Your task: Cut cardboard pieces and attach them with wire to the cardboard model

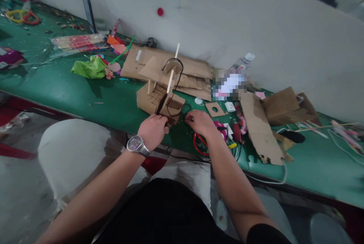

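A cardboard construction (pixel 148 98) with wooden sticks rises at the green table's front edge. A black cord (pixel 179 79) loops from a cardboard disc (pixel 173 68) on its tall stick down toward the right. My left hand (pixel 153 128), with a watch on the wrist, is closed on the construction's lower front edge. Just to the right, my right hand (pixel 200 122) pinches the black cord near its dark coiled end, apart from the cardboard.
Flat cardboard sheets (pixel 196 69) lie behind. To the right are a square cardboard piece (pixel 215 109), red-handled scissors (pixel 200 145), a long cardboard strip (pixel 260 130) and a box (pixel 287 105). Green crumpled material (pixel 90 68) and packaged sticks (pixel 79 42) lie left.
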Motion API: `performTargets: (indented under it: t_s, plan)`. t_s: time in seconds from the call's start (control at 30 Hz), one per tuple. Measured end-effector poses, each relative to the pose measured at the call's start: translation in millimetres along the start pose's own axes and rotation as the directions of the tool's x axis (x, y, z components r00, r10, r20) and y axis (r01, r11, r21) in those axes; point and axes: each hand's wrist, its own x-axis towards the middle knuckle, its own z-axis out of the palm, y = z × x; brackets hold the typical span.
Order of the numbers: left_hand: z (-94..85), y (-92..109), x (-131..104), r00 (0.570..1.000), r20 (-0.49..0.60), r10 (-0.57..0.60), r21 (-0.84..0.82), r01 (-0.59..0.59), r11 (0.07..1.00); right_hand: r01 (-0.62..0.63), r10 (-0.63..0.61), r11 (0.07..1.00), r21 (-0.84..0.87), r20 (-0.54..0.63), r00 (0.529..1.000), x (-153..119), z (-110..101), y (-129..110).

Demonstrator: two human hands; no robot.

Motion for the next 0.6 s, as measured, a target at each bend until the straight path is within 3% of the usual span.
performTargets:
  t_s: [0.17,0.3,0.4,0.5,0.6]
  plan:
    - [-4.1,4.1,0.1,1.000,0.020,-0.025,0.011,0.024,1.000,-0.007,0.047,0.966,0.258,-0.149,0.988,-0.2,2.6,1.5]
    - [-6.1,7.0,-0.5,0.997,0.070,-0.040,0.019,0.039,0.999,0.013,0.130,0.830,0.557,-0.216,0.968,3.4,9.5,-4.3]
    - [-8.1,6.9,-0.8,0.992,0.111,-0.052,0.052,0.047,0.998,0.054,0.132,0.790,0.611,-0.255,0.958,3.9,15.2,-13.9]
    - [-10.2,6.6,-0.8,0.990,0.120,-0.068,0.072,0.059,0.996,0.041,0.155,0.734,0.678,-0.227,0.961,2.6,21.1,-24.5]
    - [-10.4,7.1,-1.2,0.992,0.095,-0.082,0.081,0.075,0.994,0.003,0.196,0.593,0.805,-0.149,0.969,2.9,28.8,-31.9]
